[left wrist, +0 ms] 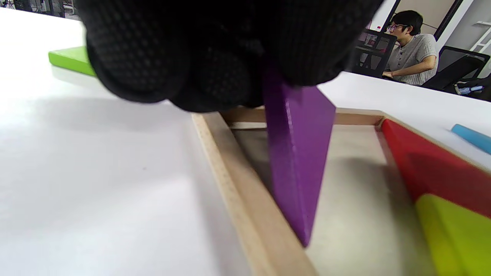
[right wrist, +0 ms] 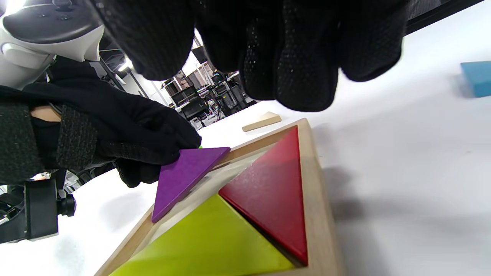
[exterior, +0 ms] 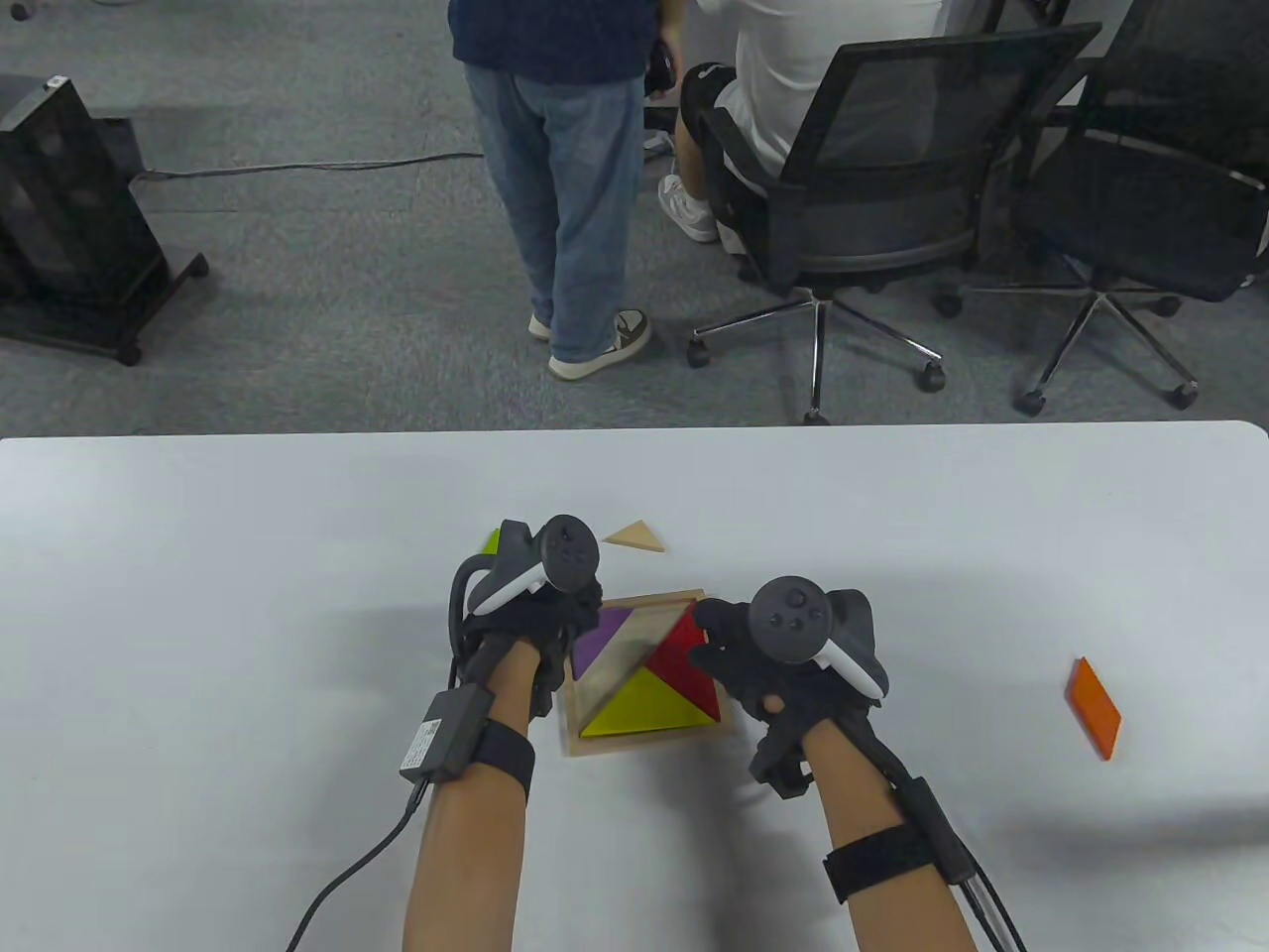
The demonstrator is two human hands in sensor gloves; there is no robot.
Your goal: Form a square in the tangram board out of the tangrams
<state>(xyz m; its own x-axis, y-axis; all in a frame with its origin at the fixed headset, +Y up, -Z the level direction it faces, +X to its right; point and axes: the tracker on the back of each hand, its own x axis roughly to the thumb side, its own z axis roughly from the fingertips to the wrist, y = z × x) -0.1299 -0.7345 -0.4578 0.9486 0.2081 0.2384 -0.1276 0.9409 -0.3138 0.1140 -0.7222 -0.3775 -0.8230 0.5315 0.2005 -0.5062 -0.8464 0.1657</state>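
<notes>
Table view: white surface [exterior: 248, 595] carrying the tangram board [exterior: 620, 669], with yellow triangle [exterior: 644, 709] and red triangle [exterior: 689, 654] seated inside. Left hand [exterior: 555, 615] pinches the tilted purple triangle [exterior: 600, 640] over the board's left edge; right hand [exterior: 753, 664] hovers loosely curled, holding nothing.

Both bare forearms wore black wrist straps. The left hand [exterior: 555, 620] and right hand [exterior: 758, 664] wore black textured gloves with grey-and-white trackers, trailing black cables.
</notes>
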